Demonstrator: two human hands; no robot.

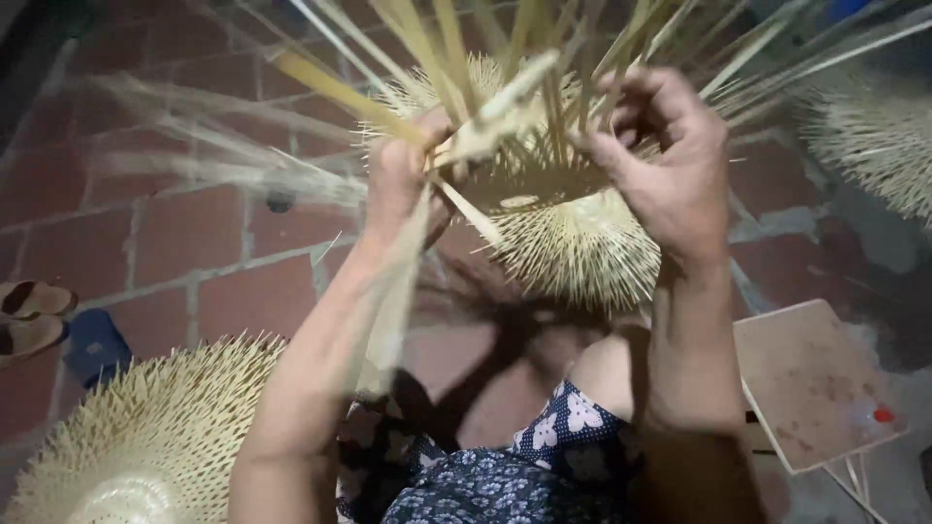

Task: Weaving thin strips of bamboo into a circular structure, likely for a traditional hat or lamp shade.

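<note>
A half-woven bamboo basket with many loose strip ends is held up in front of me. My left hand pinches a pale bamboo strip at the basket's left rim. On the right side of the rim, my right hand curls its fingers around several upright strips. Long strips fan upward and outward past both hands, some blurred.
Another spiky woven basket lies at lower left on the red brick floor. More woven work sits upper right. A small wooden stool stands at right, sandals and a dark blue object at left.
</note>
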